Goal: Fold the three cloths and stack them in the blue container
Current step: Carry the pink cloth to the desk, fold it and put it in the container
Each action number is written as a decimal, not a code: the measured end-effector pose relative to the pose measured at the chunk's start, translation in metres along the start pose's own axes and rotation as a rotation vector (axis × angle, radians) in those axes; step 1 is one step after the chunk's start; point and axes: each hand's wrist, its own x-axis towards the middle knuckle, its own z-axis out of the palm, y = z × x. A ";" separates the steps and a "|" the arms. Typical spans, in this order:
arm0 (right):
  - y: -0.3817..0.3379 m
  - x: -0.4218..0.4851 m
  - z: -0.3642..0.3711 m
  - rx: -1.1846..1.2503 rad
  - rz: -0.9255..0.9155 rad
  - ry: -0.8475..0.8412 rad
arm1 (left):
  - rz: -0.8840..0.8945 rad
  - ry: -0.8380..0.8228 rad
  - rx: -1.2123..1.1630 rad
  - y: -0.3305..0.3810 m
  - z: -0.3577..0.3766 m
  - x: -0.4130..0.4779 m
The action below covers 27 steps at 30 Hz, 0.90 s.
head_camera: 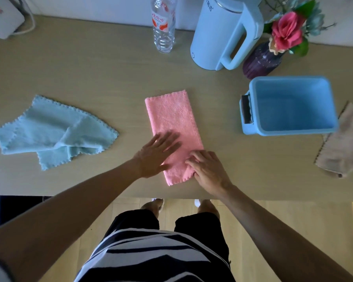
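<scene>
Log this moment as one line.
step: folding pink cloth | left hand: flat on it | right hand: pinches its near edge | blue cloth: crumpled, left | beige cloth: loose, right | blue container: empty

Beige table (90, 74), white wall (110, 5), wood floor (253, 231)

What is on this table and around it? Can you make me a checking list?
Surface: light wooden table, cloths lying on it.
Job's things: pink cloth, folded into a long strip, mid-table; light blue cloth, crumpled, left; beige cloth, unfolded, far right; blue container, nothing inside, beside the beige cloth.
Clutter: water bottle, pale blue kettle, purple vase with flowers, along the back edge.
Grips: left hand flat on the pink cloth; right hand with fingers curled at its near edge, seemingly pinching it.
Cables: white cable by a white device, back left.
Surroundings: white wall behind; wood floor below.
</scene>
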 end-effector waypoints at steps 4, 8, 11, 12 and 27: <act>-0.011 0.007 0.001 0.035 0.044 0.066 | 0.085 -0.089 -0.031 0.004 -0.008 -0.008; -0.016 0.015 -0.009 0.159 0.164 -0.028 | 0.145 -0.129 -0.072 0.012 -0.009 -0.026; -0.018 0.016 -0.023 0.441 0.230 -0.144 | 0.068 0.015 -0.206 0.022 -0.002 -0.033; -0.018 0.015 -0.028 0.553 0.246 -0.191 | 0.016 0.104 -0.322 0.024 0.000 -0.034; -0.007 0.016 -0.044 1.023 0.426 0.032 | -0.498 0.097 -1.080 0.010 -0.047 -0.022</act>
